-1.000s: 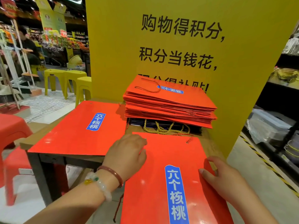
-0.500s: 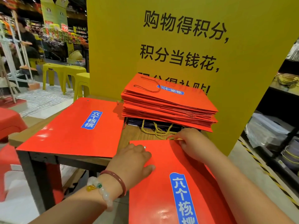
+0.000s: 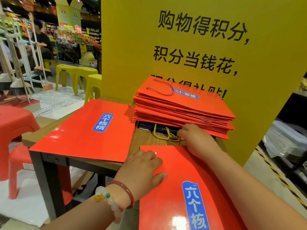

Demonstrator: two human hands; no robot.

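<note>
A flat red paper bag [image 3: 174,193] with a blue label lies nearest me, hanging over the table's front edge. My left hand [image 3: 141,173], with bracelets on the wrist, presses on its top left corner beside a metal eyelet [image 3: 155,153], fingers bent. My right hand [image 3: 194,138] reaches to the foot of a tall stack of red bags [image 3: 182,112]. Its fingertips are curled among gold cords [image 3: 163,136] and pinch a thin red cord [image 3: 179,141] that runs down to the near bag. A second flat red bag [image 3: 86,131] lies to the left.
The wooden table [image 3: 146,138] has dark metal legs. A yellow sign board [image 3: 132,47] stands right behind the stack. Red stools [image 3: 15,123] are at the left, yellow stools [image 3: 76,73] farther back. Dark shelving [image 3: 289,146] stands at the right, and a person sits far left.
My right hand left the near bag's right edge and moved up to the cords under the stack. My left hand slid slightly toward the bag's top corner.
</note>
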